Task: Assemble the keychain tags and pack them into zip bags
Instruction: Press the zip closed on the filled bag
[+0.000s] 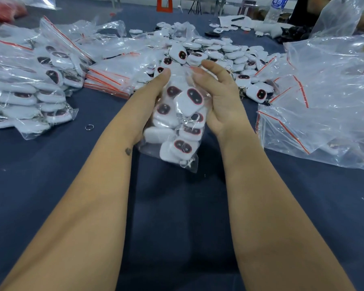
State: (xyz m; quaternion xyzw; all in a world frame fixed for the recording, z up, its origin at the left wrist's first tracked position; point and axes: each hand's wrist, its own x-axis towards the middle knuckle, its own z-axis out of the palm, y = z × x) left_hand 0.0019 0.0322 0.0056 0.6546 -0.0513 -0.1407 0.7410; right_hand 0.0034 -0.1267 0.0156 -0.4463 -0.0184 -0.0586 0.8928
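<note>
A clear zip bag (174,131) packed with several white keychain tags with dark oval faces is held upright over the dark blue table (51,175). My left hand (149,91) grips its left side and my right hand (221,97) grips its right side, with fingertips of both pinching the top strip of the bag. A heap of loose white tags (219,53) lies just behind the bag. Part of the bag is hidden by my palms.
Filled bags (29,87) are piled at the left. A flat stack of empty red-striped zip bags (111,78) lies left of centre, and loose empty bags (319,106) at the right. A lone key ring (89,127) lies on the cloth. A water bottle (275,9) stands far back.
</note>
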